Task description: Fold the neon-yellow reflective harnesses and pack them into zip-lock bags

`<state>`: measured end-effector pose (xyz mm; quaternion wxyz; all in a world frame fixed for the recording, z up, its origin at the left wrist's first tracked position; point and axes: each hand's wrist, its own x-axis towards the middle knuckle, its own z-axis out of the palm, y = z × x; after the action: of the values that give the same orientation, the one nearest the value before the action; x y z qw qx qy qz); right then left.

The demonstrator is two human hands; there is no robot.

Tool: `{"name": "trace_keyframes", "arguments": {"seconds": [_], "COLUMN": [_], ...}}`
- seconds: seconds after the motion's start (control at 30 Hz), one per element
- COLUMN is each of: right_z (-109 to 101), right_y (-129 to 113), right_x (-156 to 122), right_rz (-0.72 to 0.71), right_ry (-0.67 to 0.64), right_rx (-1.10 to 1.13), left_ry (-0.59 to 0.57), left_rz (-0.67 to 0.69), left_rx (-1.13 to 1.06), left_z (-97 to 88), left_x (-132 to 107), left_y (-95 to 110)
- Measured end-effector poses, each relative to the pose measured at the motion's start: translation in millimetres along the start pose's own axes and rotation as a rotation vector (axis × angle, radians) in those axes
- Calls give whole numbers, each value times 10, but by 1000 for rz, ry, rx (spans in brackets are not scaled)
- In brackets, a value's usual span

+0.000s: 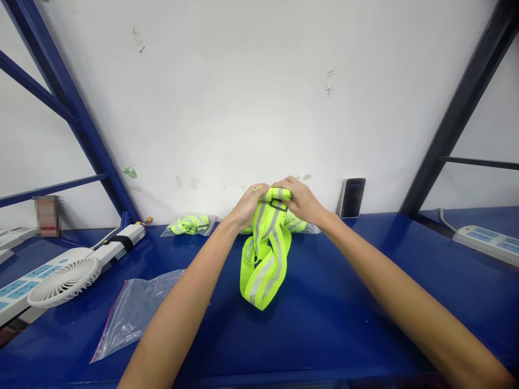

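Note:
Both my hands hold up a neon yellow reflective strap vest (pixel 265 259) with grey stripes over the blue shelf top (pixel 348 302). My left hand (pixel 247 205) grips its top on the left, fingers closed. My right hand (pixel 302 201) pinches the top on the right beside a black buckle. The loops of the vest hang down and rest on the shelf.
An empty clear zip bag (pixel 133 310) lies at the left front. A bagged yellow vest (pixel 190 224) sits by the wall, another behind my hands. A white fan (pixel 65 278), power strips (pixel 486 240) and a dark phone-like device (pixel 352 197) stand around.

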<state>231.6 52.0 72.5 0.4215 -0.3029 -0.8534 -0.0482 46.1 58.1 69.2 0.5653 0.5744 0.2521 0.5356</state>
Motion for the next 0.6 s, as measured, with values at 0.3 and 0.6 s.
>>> {"name": "trace_keyframes", "arguments": {"seconds": [0.3,0.6], "right_z": [-345,-63], "right_y": [-221,-237], "right_x": [61,62], "right_rz": [440,556], "right_ry": [-212,-265], "right_rx": [505,1185], "left_ry": [-138,-271], "left_rz": [-73,207], "left_rx": [-110,117], "left_z": [-20,-116], "left_x": [-62,-77], "left_y": [130,167]}}
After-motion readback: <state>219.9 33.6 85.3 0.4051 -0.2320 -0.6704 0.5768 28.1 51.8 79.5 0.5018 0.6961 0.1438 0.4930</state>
